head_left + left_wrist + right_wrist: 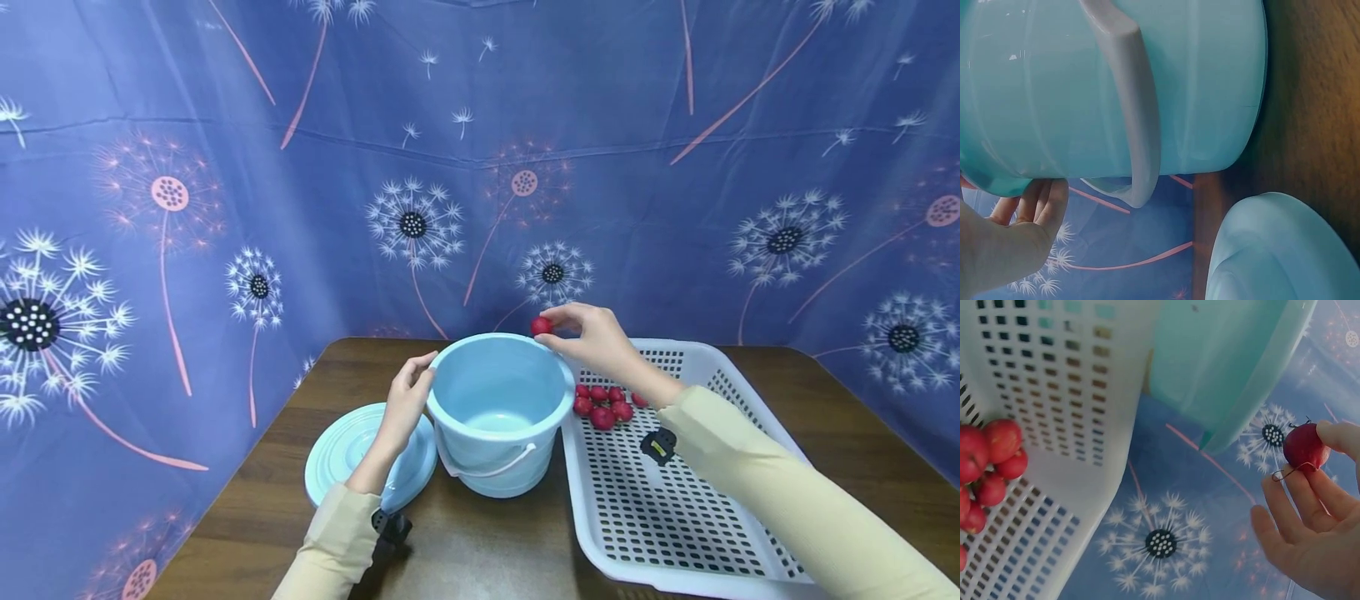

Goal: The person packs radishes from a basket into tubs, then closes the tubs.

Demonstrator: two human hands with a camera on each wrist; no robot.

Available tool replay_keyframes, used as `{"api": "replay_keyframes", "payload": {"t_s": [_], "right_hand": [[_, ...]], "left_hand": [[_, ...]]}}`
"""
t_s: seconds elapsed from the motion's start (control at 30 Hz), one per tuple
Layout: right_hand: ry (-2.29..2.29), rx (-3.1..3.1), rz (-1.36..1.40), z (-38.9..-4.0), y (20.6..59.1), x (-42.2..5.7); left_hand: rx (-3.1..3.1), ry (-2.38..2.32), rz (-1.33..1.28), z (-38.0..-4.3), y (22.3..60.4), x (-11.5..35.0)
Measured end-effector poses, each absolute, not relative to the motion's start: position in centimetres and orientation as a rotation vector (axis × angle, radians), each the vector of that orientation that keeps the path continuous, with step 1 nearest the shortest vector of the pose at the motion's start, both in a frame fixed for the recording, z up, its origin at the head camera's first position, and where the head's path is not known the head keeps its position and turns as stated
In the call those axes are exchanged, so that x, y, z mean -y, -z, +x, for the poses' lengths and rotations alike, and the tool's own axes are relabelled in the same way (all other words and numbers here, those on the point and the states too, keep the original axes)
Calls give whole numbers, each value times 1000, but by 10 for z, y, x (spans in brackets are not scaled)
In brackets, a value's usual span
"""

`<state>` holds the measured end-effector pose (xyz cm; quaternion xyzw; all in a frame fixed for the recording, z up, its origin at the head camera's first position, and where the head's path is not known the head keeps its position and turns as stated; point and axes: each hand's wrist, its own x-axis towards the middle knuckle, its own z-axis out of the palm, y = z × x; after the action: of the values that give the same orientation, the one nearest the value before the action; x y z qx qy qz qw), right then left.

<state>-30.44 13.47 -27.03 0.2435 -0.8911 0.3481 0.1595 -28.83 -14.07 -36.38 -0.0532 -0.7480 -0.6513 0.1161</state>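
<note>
A light blue bucket (501,421) stands upright mid-table, its pale handle (1138,106) hanging down the near side. My left hand (408,392) holds the bucket's left rim; in the left wrist view its fingers (1047,203) lie against the outer wall just below the rim. With thumb and fingertips, my right hand (592,337) pinches a red radish (541,326) above the bucket's far right rim. A thin root trails from that radish in the right wrist view. Several more radishes (602,417) lie in the white basket (581,517) to the right.
Left of the bucket, a light blue lid (330,454) lies on the brown wooden table (480,542), partly behind my left forearm. The basket's left edge stands close beside the bucket. A blue dandelion-print cloth (637,225) hangs behind the table and along its sides.
</note>
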Motion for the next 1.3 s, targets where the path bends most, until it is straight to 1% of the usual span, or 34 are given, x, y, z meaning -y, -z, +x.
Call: {"api": "replay_keyframes", "payload": {"t_s": [0.2, 0.43, 0.73, 1.1, 1.3], "right_hand": [[-1004, 2534, 746, -308, 272, -120], [-986, 2537, 847, -311, 278, -106], [-929, 2545, 948, -319, 287, -91], [-857, 2619, 983, -323, 296, -82], [-800, 2656, 1046, -326, 298, -76]], "left_hand": [[2197, 1904, -149, -288, 364, 140], [2241, 1898, -139, -264, 338, 133], [2232, 1890, -142, -266, 338, 133], [2219, 1907, -151, -264, 336, 130], [2220, 1899, -132, -263, 336, 131]]}}
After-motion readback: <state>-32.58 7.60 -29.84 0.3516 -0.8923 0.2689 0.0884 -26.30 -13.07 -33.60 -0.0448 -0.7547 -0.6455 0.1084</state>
